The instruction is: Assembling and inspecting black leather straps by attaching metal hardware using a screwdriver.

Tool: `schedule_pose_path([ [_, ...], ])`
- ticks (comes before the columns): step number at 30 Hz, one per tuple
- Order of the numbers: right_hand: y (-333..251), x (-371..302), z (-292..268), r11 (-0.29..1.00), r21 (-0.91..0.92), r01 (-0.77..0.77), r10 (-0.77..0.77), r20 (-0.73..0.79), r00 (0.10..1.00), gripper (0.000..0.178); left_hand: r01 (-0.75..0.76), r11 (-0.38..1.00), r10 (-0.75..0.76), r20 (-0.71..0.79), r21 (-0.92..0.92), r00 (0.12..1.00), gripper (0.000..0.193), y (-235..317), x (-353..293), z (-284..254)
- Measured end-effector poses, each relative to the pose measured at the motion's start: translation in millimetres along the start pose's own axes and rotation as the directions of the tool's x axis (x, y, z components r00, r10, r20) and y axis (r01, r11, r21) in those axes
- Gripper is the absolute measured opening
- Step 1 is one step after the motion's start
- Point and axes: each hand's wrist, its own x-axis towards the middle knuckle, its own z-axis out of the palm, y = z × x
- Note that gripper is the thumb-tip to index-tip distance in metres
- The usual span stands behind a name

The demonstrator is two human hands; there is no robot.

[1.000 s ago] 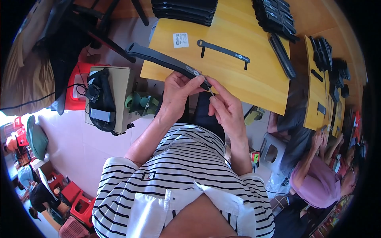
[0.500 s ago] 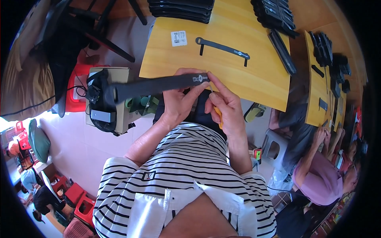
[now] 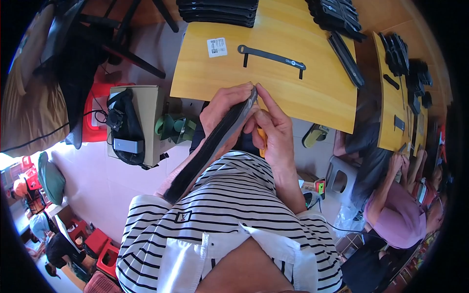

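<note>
My left hand is closed around a black strap near its upper end. The strap slants down toward my left forearm with its edge turned up, showing a grey band along one side. Close by, my right hand grips a small orange-handled tool. Its thin tip meets the strap's end between my fingers, and its exact kind is hidden. Beyond my hands, another dark strap with a ringed end lies on the yellow table, with two short black tabs below it.
A white label lies left on the table. Stacked black straps and tied bundles stand at the back; a long black piece lies at right. A cardboard box is at my left. People sit working at right.
The strap has swung from roughly level to a steep slant, its free end dropping toward my left forearm. Its printed face has turned out of sight. Both hands stay together at its upper end.
</note>
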Motion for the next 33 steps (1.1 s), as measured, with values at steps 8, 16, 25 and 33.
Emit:
schedule_pose_path([
  [8,4.9,0.5,2.4,0.988,-0.150,0.045,-0.063,-0.112,0.992,0.040,-0.106,0.989,0.105,0.014,0.099,0.994,0.028,-1.2,4.1,-0.3],
  [16,5.9,5.1,-5.0,0.981,-0.183,0.061,-0.087,-0.139,0.986,0.034,0.083,0.994,-0.089,0.078,0.076,0.993,0.023,2.8,5.8,-4.3],
  [25,-7.7,1.7,-27.7,0.950,-0.312,0.009,-0.039,-0.088,0.995,0.027,0.390,0.870,-0.349,0.183,-0.302,0.919,0.018,0.9,17.8,-12.3],
  [33,-26.9,3.5,-34.7,0.881,-0.469,-0.065,0.097,0.045,0.994,0.021,0.676,0.632,-0.588,0.335,-0.379,0.737,0.022,-6.5,18.9,-24.4],
])
